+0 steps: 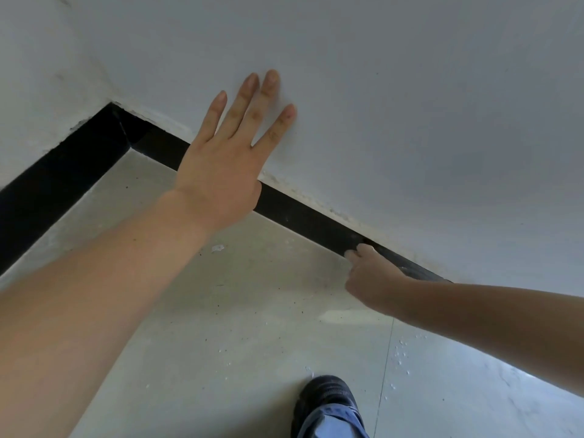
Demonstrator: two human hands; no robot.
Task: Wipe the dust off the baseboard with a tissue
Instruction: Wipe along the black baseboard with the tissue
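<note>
Head view. Room corner: grey-white wall (pixel 410 121), pale tiled floor (pixel 221 343) speckled with dark grit and white flecks; one tile joint runs down at lower right.

Baseboard (pixel 316 216): black strip along the foot of the wall, turning the corner at upper left; rough pale edge along its top; greyish dusty smears on the stretch beside the right hand.

Tissue (pixel 349 253): small pale wad, blurred, mostly hidden, held against the baseboard's lower edge.

Right hand (pixel 369 273): fingers curled, pinching the tissue, knuckles touching the baseboard.

Left hand (pixel 227 159): fingers straight and spread, flat on the wall above the baseboard; its heel covers a stretch of the strip.

Other items: white scrap (pixel 217 248) on the floor near the left wrist; pale smear (pixel 344 317) below the right wrist; black shoe (pixel 325 393) and blue trouser leg (pixel 335 422) at the bottom edge.
</note>
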